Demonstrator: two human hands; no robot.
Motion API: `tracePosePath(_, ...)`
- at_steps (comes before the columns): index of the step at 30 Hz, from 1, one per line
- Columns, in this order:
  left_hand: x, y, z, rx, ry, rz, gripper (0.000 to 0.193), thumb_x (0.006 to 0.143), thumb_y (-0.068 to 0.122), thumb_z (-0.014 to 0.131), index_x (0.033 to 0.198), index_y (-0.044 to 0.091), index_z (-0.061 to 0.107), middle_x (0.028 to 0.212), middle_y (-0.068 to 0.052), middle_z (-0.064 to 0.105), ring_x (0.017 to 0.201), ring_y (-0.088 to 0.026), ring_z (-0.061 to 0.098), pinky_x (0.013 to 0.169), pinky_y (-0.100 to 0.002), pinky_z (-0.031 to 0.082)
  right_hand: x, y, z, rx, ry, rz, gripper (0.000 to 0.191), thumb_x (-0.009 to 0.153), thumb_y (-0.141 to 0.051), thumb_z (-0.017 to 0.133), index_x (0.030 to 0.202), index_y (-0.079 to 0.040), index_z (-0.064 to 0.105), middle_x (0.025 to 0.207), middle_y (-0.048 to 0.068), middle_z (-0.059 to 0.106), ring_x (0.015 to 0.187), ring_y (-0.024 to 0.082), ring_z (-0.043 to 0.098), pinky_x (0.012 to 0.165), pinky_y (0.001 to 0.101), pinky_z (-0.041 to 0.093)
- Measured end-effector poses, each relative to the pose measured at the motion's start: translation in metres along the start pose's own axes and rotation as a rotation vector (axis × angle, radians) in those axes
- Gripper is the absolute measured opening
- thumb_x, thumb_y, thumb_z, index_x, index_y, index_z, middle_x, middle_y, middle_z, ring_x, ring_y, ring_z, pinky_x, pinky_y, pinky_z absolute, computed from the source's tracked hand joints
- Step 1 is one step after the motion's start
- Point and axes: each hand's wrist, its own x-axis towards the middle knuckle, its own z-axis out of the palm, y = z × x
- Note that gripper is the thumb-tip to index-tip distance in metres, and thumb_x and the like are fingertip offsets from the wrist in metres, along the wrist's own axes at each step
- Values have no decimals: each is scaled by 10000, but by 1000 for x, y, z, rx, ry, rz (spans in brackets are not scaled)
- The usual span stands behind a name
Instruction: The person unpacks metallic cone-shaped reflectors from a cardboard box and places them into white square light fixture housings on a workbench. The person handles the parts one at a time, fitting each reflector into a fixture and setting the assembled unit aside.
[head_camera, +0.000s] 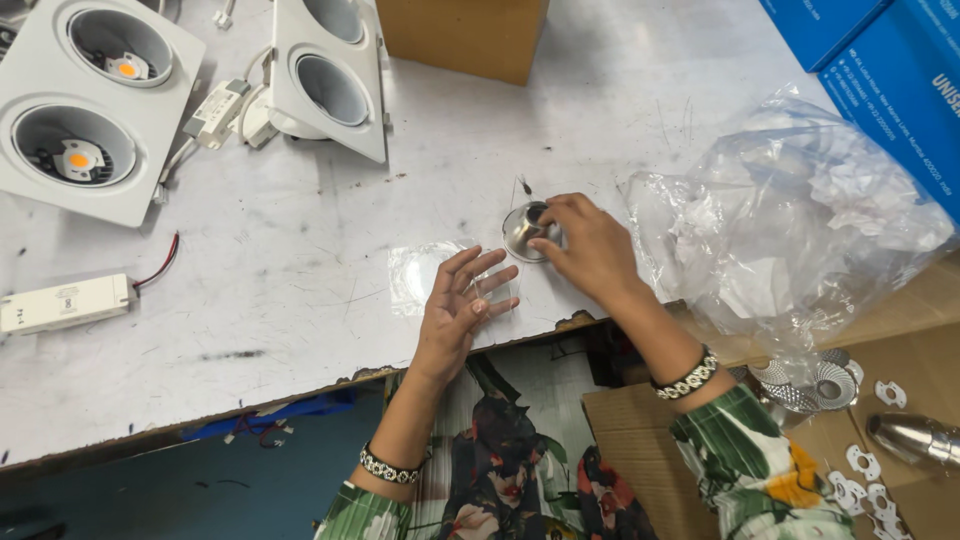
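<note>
Your right hand (592, 243) pinches the small silver reflector cup (524, 231) upright on the white table (300, 270); your left hand (462, 298) lies open, flat on a clear plastic sheet (420, 275). The smooth cup could slip and roll toward the near edge.

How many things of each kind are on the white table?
White twin light housings: 2
White driver boxes: 2
Silver reflector cup, under the right hand: 1
Clear plastic sheet, by the left hand: 1
Crumpled clear bag: 1
Cardboard box: 1
Blue boxes: 2
Total: 10
</note>
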Motion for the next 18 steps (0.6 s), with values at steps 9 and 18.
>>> tracePosePath(9, -2, -1, 4, 81, -45, -4, 693, 936, 199, 737, 1518, 91, 376, 1574, -225, 432, 1431, -402, 501, 1106, -515, 536, -51, 38, -12, 799, 118, 135, 207, 870, -183, 813, 953, -46, 680, 1278, 118, 670, 1030, 199, 689, 854, 310, 620)
tracePosePath(18, -11, 0, 15, 270, -170, -20, 718, 892, -23, 750, 1521, 131, 440, 1634, -142, 357, 1528, -351, 407, 1160, -509, 534, -115, 25, -4, 1113, -60, 50, 181, 870, -26, 760, 992, 2, 630, 1413, 165, 569, 1155, 175, 660, 929, 320, 622)
